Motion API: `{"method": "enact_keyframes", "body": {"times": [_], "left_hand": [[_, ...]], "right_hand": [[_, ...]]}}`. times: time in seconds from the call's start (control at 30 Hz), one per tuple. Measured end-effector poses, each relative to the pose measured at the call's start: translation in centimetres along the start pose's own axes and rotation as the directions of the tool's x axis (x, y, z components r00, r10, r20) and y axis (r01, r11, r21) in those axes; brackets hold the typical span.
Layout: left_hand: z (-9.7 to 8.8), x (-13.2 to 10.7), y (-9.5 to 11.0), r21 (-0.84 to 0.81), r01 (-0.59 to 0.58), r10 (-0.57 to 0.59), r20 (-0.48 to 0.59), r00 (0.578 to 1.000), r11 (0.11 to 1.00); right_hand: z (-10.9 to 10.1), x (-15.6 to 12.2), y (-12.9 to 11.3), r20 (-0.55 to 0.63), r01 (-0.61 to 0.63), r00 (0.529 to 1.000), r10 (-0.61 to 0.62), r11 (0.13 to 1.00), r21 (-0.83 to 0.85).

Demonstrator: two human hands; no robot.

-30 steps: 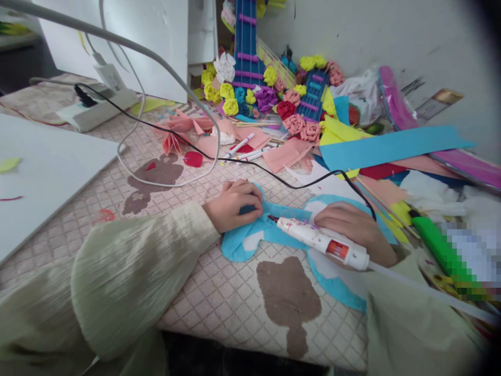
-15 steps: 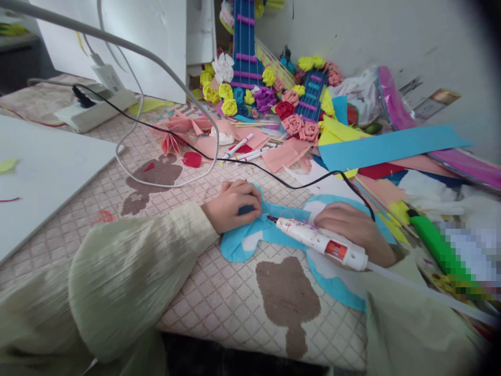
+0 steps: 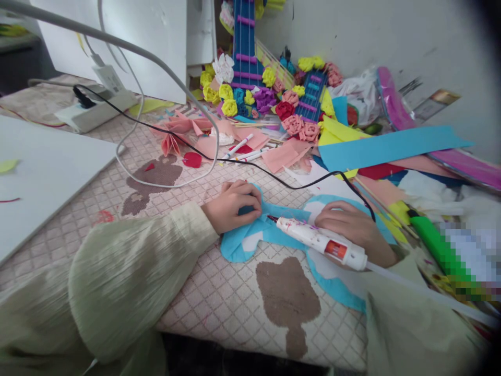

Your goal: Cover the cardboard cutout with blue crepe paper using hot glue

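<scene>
A pale cutout edged and partly covered with light blue crepe paper [image 3: 287, 237] lies flat on the cloth before me. My left hand [image 3: 235, 206] rests at its left end, thumb and curled fingers pinching the paper there. My right hand [image 3: 354, 230] is wrapped around a white hot glue gun [image 3: 313, 238] with a long clear glue stick [image 3: 426, 293] out of its rear. The gun's dark nozzle points left at the blue paper, close by my left fingertips. Whether the tip touches the paper I cannot tell.
A black cord [image 3: 254, 166] runs from a power strip [image 3: 97, 110] across the table toward my right hand. A white cable [image 3: 172, 185] loops above it. Paper flowers [image 3: 264, 99], pink scraps [image 3: 287, 154], markers [image 3: 238, 146] and a blue strip [image 3: 391, 146] crowd the back and right.
</scene>
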State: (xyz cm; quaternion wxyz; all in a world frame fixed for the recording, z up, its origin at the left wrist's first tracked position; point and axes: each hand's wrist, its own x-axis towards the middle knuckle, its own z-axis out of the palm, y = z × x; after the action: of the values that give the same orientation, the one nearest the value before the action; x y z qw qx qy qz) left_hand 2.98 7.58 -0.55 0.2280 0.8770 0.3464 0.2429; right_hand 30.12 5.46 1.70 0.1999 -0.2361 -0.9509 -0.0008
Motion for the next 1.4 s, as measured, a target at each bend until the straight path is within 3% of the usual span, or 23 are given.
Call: {"method": "enact_keyframes", "body": {"times": [0.73, 1.07, 1.2, 1.4], "left_hand": [[-0.2, 0.0, 0.1, -0.006, 0.007, -0.007, 0.018, 1.000, 1.000], [-0.5, 0.1, 0.2, -0.058, 0.047, -0.045, 0.043, 0.998, 0.997], [-0.4, 0.2, 0.2, -0.042, 0.065, -0.063, 0.056, 0.996, 0.997], [-0.4, 0.1, 0.1, -0.027, 0.056, -0.055, 0.056, 0.997, 0.998]], "right_hand": [[-0.9, 0.2, 0.0, 0.015, -0.012, 1.000, 0.012, 0.999, -0.049], [-1.4, -0.8, 1.4, -0.087, -0.003, 0.996, -0.007, 0.994, -0.113], [-1.3, -0.9, 1.6, -0.083, -0.054, 0.996, 0.043, 0.989, -0.139], [-1.5, -0.7, 1.6, -0.181, -0.081, 0.982, 0.056, 0.988, -0.134]]}}
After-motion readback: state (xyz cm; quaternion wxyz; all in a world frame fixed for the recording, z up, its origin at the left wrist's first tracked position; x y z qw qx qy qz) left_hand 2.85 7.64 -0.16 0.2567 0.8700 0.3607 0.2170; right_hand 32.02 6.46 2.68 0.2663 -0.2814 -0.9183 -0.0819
